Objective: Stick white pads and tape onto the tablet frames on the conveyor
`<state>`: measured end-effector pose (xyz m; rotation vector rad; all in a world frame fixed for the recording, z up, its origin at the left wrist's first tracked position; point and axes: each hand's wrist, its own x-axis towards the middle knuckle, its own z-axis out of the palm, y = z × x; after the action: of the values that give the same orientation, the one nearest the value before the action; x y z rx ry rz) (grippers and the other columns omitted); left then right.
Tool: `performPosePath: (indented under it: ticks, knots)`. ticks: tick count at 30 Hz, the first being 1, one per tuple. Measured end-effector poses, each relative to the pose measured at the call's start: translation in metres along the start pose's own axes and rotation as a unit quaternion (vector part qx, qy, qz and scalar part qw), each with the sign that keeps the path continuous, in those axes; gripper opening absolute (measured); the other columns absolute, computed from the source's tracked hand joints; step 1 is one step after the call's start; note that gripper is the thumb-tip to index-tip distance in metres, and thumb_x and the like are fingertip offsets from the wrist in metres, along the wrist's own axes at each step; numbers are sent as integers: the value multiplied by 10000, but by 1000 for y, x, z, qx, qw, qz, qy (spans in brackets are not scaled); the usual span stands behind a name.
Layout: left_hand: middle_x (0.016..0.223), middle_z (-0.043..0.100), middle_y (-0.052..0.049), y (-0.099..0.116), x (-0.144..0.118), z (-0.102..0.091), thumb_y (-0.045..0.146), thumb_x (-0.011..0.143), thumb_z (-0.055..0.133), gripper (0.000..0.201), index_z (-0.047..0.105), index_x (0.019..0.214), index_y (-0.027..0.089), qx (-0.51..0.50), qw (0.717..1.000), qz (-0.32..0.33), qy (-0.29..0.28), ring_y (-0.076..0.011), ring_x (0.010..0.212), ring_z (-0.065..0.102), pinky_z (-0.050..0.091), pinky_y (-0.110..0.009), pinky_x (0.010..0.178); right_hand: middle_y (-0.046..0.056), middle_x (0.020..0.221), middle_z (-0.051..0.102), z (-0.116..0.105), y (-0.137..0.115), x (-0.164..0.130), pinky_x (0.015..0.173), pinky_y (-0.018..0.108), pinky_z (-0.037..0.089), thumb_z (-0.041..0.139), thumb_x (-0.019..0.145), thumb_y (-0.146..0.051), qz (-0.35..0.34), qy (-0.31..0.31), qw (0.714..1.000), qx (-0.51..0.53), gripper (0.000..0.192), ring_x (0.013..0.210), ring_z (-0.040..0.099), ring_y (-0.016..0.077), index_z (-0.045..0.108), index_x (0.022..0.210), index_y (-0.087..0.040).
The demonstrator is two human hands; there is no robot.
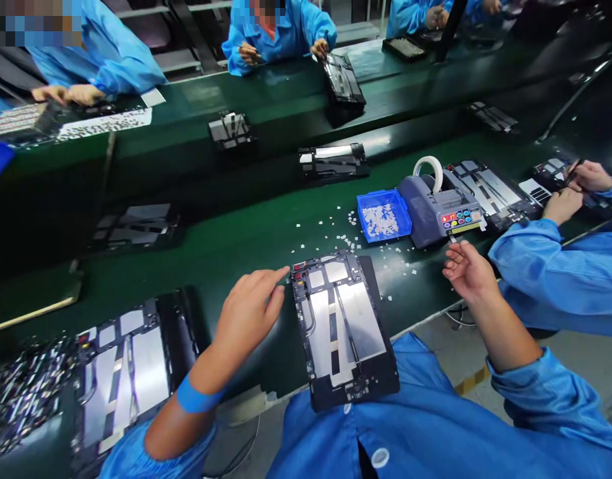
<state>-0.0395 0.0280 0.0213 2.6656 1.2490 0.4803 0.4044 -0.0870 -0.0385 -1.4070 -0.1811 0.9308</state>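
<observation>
An opened tablet (343, 326), its metal plates, cables and circuit boards exposed, lies in front of me at the bench edge. My left hand (251, 309) is at its upper left corner, index finger stretched out to the edge and thumb apart; nothing shows in it. To the right stands a grey automatic tape dispenser (426, 213) with a red digital display and a white tape roll (430, 171) on top. Below its front, my right hand (470, 269) is closed, thumb and index finger pinching a small whitish piece of tape (453, 239).
A blue tray (386, 229) of small white pieces sits beside the dispenser, more pieces scattered around it. Another opened tablet (124, 372) lies left, near a pile of shiny parts (26, 392). Several tablets lie along the green bench. Co-workers in blue sit opposite and at right.
</observation>
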Motion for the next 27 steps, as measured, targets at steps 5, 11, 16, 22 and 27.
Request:
performPosePath:
  ticks: [5, 11, 16, 22, 27]
  knots:
    - [1091, 764, -90, 3, -3, -6, 289, 1013, 471, 355, 729, 1251, 231, -31, 999, -30, 16, -267, 1012, 697, 558, -417, 901, -72, 615, 563, 12, -10, 4, 416, 150, 373, 859, 616, -312, -27, 13, 999, 45, 353, 490, 491, 55, 563, 773, -202]
    - [997, 759, -65, 27, -13, -13, 303, 982, 550, 263, 763, 1117, 226, -161, 978, -118, 64, -225, 921, 701, 570, -370, 842, -40, 711, 657, 41, -5, -59, 423, 180, 388, 809, 773, -424, -63, -78, 994, -38, 296, 477, 501, 60, 610, 823, -211]
    - [969, 754, -65, 71, -2, 3, 336, 907, 683, 324, 697, 1200, 198, -476, 857, -197, -18, -155, 742, 667, 548, -273, 653, -10, 710, 695, 117, 15, -125, 546, 243, 472, 717, 884, -375, -96, -330, 921, -183, 168, 576, 600, 115, 706, 854, -210]
    - [835, 698, -32, 81, 2, 17, 382, 885, 745, 205, 667, 881, 192, -567, 789, -235, 38, -148, 746, 633, 527, -263, 681, -12, 753, 719, 169, 27, -142, 609, 259, 482, 621, 943, -326, -172, -424, 853, -252, 161, 642, 628, 132, 738, 927, -217]
    - [848, 704, -31, 47, -5, 3, 346, 920, 676, 163, 663, 874, 191, -484, 832, -260, 80, -152, 753, 627, 511, -274, 694, 60, 1039, 787, 165, 28, -111, 805, 321, 527, 566, 1000, -266, -340, -403, 746, -406, 238, 915, 710, 197, 754, 1131, -202]
